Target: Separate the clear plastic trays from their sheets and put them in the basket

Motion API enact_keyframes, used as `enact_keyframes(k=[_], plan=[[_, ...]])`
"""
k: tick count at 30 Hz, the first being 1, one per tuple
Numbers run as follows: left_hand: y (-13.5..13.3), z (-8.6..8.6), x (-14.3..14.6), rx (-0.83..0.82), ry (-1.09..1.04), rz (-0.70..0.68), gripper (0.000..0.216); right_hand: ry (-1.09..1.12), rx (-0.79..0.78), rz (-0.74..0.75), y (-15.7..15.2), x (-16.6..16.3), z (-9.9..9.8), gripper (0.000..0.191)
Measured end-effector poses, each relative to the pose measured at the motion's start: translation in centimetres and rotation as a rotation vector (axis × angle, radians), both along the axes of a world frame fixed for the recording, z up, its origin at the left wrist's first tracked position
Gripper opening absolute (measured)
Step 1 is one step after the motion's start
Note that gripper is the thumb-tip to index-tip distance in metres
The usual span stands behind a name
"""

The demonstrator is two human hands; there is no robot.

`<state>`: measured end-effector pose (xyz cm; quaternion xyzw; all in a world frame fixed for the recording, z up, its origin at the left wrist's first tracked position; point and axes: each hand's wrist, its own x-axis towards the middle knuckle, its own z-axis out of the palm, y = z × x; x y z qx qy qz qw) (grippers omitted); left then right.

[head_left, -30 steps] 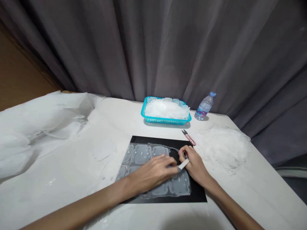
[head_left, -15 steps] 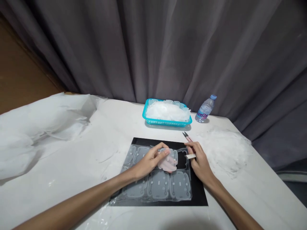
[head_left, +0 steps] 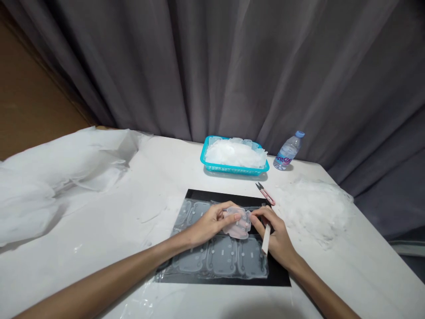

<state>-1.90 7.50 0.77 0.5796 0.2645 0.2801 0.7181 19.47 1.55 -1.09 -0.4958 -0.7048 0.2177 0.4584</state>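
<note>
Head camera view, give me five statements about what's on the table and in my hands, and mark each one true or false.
1. The left hand holds a small translucent plastic piece. True.
2. The right hand holds the pink-handled metal snips. False: it holds a flat white stick, and the snips lie on the white table.
3. The turquoise plastic basket holds a heap of whitish pieces. True.
4. The clear plastic bottle with a blue cap is left of the basket in the picture. False: it is to the right.
5. A black rectangular mat lies under the translucent moulded plastic sheet. True.
</note>
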Motion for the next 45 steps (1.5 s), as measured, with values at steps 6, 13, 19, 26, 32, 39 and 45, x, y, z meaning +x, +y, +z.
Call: enact_keyframes(k=[6,13,19,26,32,39,45], plan=[[0.2,0.2,-0.1,-0.102,-0.018,0.047,0.035,-0.159,0.156,-0.032,0.3,1.5,-0.6,0.013],[0.8,0.9,-0.3,-0.335,-0.144,-0.04,0.04,-0.345,0.152,-0.013,0.8,1.9,-1.1,0.018],[2.2,4.0,-1.4,-0.427,-0.228,-0.203,0.056,-0.392,0.117,-0.006,0.9,1.8,-1.3,0.023],[2.8,5.7,-2.6,-0.463,-0.232,-0.258,0.067,-0.44,0.104,-0.006,1.0,1.8,-1.3,0.027],[3.0,5.3,-3.0,-0.461,-0.238,-0.293,0.07,-0.429,0.089,-0.009,1.1,1.8,-1.5,0.026],[3.3,5.2,-3.2,-0.462,-0.256,-0.316,0.072,-0.415,0.082,-0.001,1.2,1.7,-1.4,0.026],[3.3,5.1,-3.4,-0.449,-0.237,-0.338,0.076,-0.411,0.067,-0.006,1.2,1.7,-1.5,0.025]])
